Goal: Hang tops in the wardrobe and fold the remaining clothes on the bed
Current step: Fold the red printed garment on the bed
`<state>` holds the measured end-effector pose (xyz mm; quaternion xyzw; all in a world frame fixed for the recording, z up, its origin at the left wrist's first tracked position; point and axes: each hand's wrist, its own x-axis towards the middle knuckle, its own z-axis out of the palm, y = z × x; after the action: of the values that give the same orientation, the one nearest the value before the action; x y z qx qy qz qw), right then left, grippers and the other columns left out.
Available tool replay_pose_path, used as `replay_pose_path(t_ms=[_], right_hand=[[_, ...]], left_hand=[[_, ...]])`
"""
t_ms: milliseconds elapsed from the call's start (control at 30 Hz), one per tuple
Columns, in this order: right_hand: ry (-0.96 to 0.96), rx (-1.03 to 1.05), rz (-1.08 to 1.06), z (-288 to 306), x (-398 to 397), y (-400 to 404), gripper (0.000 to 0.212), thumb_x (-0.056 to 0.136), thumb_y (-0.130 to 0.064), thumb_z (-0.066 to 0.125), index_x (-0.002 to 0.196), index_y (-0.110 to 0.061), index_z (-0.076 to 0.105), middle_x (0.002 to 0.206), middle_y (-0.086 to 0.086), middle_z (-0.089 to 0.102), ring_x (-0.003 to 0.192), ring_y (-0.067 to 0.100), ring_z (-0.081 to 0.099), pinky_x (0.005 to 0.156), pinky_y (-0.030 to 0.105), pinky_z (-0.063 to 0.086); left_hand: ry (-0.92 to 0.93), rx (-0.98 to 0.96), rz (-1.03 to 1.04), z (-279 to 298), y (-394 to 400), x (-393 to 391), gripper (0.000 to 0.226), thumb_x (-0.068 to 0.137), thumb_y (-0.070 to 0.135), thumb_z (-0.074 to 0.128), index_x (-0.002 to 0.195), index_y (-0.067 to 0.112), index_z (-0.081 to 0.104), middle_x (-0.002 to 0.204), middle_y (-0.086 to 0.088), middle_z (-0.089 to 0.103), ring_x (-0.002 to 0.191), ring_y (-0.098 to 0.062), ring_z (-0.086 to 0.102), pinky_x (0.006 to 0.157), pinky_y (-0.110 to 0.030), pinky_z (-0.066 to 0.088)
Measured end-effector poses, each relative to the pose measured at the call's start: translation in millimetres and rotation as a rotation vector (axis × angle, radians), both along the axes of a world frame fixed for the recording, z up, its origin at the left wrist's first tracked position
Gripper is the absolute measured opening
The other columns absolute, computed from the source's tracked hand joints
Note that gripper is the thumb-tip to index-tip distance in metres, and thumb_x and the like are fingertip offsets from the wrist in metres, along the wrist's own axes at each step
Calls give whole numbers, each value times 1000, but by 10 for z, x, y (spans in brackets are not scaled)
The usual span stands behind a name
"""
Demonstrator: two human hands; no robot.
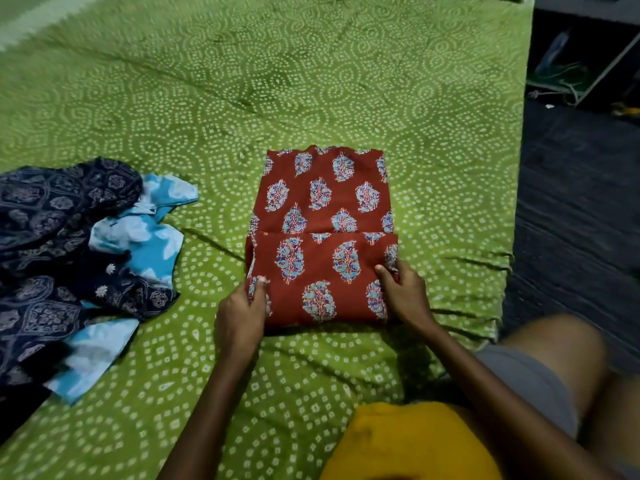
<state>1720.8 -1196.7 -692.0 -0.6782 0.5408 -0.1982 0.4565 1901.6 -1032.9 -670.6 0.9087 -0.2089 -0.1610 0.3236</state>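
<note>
A red garment (322, 216) with blue leaf motifs lies partly folded on the green bed (242, 81), its near part doubled over the far part. My left hand (242, 313) pinches the left edge of the folded flap. On the flap's right edge, my right hand (403, 292) grips the cloth with thumb on top. A dark navy printed garment (52, 220) lies crumpled at the left, tangled with a light blue and white garment (145, 237).
The bed's right edge (512, 237) drops to a dark floor (575, 202). A dark shelf with cables (581, 64) stands at the top right. My knee in grey shorts (540, 368) and a yellow shirt (408, 441) fill the lower right.
</note>
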Motion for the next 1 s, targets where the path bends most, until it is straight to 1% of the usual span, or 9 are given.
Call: replay_pose_path(t_ms=[67, 167, 267, 367, 433, 533, 700, 833, 1000], right_hand=[[142, 21, 72, 105, -12, -73, 33, 93, -28, 55, 120, -10, 59, 116, 14, 66, 106, 28, 61, 84, 29, 45], [477, -357, 31, 412, 5, -138, 32, 93, -29, 52, 112, -4, 53, 103, 20, 65, 98, 38, 59, 80, 39, 42], [256, -735, 105, 562, 155, 85, 37, 86, -17, 40, 115, 1, 55, 109, 21, 62, 102, 36, 57, 88, 37, 35], [281, -469, 546, 297, 295, 380, 56, 95, -30, 21, 144, -6, 33, 149, 13, 37, 138, 23, 33, 113, 29, 18], [429, -489, 635, 43, 265, 436, 66, 94, -50, 8, 151, -19, 15, 158, -3, 12, 146, 14, 7, 116, 27, -4], [542, -561, 619, -96, 248, 156, 81, 81, -67, 1, 151, -28, 10, 158, -8, 5, 146, 14, -3, 115, 31, -11], [551, -527, 613, -63, 216, -327, 90, 77, -76, 2, 151, -24, 11, 159, -3, 8, 146, 16, -5, 117, 38, -8], [426, -626, 879, 15, -149, -66, 94, 78, -82, 15, 151, -23, 13, 158, -6, 7, 146, 12, -6, 116, 41, -10], [492, -1074, 932, 80, -232, 30, 64, 85, -51, 46, 132, -9, 54, 133, 5, 57, 130, 27, 46, 117, 48, 0]], left_hand=[[76, 89, -9, 108, -34, 72, 40, 94, 40, 49, 112, 7, 63, 109, -18, 66, 97, -34, 61, 85, -40, 49], [-302, 256, -58, 401, -136, 41, 32, 90, 21, 55, 117, 6, 49, 113, -17, 58, 102, -33, 56, 81, -39, 44], [-528, -190, -407, 480, -355, -149, 42, 80, -2, 49, 121, 3, 55, 116, -14, 62, 104, -26, 57, 88, -35, 41], [-442, 29, -878, 188, -514, -247, 56, 91, 26, 26, 147, 19, 30, 153, 1, 30, 141, -14, 27, 117, -37, 4], [-472, 277, -881, -54, -494, -185, 67, 86, 47, -2, 150, 29, 9, 158, 11, 6, 146, -11, 5, 111, -35, -18], [-552, 345, -796, -214, -540, 20, 72, 82, 51, -6, 150, 31, 11, 158, 11, 7, 146, -11, 4, 111, -37, -19], [-495, 306, -863, -163, -637, 438, 66, 85, 55, -1, 147, 34, 10, 156, 12, 15, 145, -11, 7, 114, -42, -10], [-450, 198, -924, -240, -400, 542, 58, 90, 53, 8, 144, 33, 7, 152, 18, 8, 143, -6, 2, 114, -37, -9], [-408, 240, -957, -146, -504, 572, 63, 85, 58, 4, 144, 35, 8, 153, 17, 15, 144, -7, 8, 113, -32, -15]])
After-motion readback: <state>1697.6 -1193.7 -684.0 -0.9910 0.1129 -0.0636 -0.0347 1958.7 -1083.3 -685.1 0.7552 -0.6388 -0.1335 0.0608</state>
